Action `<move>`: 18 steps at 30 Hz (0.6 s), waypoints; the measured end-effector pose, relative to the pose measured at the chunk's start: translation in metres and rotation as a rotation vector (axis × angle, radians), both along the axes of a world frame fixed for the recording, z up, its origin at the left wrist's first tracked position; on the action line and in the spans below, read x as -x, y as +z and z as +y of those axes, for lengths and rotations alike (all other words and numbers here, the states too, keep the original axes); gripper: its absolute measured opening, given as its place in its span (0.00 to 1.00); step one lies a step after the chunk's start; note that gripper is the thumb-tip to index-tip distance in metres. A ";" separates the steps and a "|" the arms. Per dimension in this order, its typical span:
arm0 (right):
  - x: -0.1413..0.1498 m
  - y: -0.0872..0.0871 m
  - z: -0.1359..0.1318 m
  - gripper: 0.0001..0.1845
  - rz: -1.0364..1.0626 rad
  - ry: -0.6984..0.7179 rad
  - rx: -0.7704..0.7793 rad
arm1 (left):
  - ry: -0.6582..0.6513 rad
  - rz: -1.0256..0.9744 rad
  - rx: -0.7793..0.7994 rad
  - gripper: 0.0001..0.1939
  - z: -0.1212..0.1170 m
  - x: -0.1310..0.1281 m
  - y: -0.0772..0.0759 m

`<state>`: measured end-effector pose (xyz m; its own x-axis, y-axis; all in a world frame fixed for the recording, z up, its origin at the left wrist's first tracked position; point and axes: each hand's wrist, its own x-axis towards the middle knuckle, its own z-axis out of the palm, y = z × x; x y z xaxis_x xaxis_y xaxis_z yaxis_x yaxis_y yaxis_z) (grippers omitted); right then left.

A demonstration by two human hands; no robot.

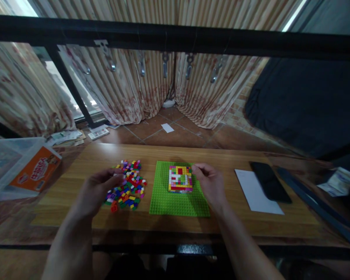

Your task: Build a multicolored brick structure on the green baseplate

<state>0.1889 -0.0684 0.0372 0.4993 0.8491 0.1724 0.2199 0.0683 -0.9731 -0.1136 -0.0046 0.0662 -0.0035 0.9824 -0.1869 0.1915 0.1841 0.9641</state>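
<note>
A green baseplate (179, 206) lies on the wooden table with a square, many-coloured build of small toy bricks (180, 179) on it. Beside the upper right corner of that build is my right hand (210, 182), thumb and fingertips pinched together; whatever is between them is hidden. To the left of the plate spreads a pile of loose toy bricks (131, 186) in many colours. Over the left side of this pile hovers my left hand (100, 186), its thumb and forefinger brought close together. I cannot make out what the left fingers hold.
On the right of the wooden table (221, 221), a black phone (270, 182) partly covers a white sheet (255, 194). A clear plastic box (6, 167) with an orange label stands at the left. A dark metal bar (175, 37) with hanging hooks crosses in front of curtains.
</note>
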 end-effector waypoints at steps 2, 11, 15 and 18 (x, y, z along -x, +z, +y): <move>0.003 0.001 -0.004 0.11 0.019 0.095 -0.006 | -0.049 -0.134 -0.006 0.17 -0.008 -0.035 -0.003; 0.017 0.013 -0.027 0.10 0.096 0.481 0.017 | -0.240 -0.427 0.035 0.15 -0.049 -0.129 -0.019; 0.016 0.013 -0.027 0.10 0.207 0.491 0.002 | -0.307 -0.433 0.045 0.15 -0.057 -0.132 -0.018; 0.005 0.011 -0.023 0.10 0.235 0.423 -0.002 | -0.370 -0.422 0.041 0.14 -0.054 -0.131 -0.017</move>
<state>0.1837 -0.0918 0.0485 0.1356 0.9859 0.0979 -0.0531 0.1059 -0.9930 0.0173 -0.0587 0.0494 0.4234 0.8957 -0.1357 -0.1503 0.2172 0.9645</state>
